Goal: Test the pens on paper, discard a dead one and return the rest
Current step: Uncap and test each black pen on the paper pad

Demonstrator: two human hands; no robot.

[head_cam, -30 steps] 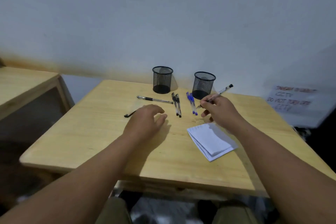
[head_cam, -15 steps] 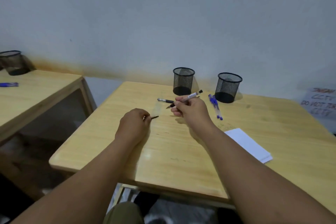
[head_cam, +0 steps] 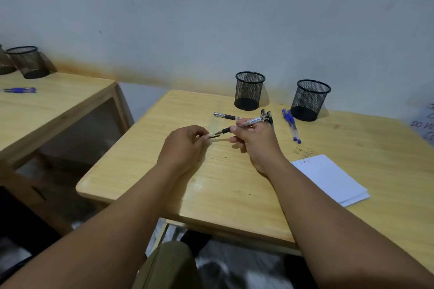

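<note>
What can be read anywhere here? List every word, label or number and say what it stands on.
"DO N...": handwritten sign on the wall, cut off at the right edge; its other lines cannot be read.
Printed label on the clear black-tipped pen held in the right hand: too small to read.
Blue scribbles on the white paper notepad: strokes only, no words.
Pencil scrawl on the light wooden table: unreadable.

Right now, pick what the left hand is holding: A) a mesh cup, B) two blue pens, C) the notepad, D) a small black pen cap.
D: the left hand pinches a small black pen cap just off the tip of the pen gripped by the right hand.
</note>
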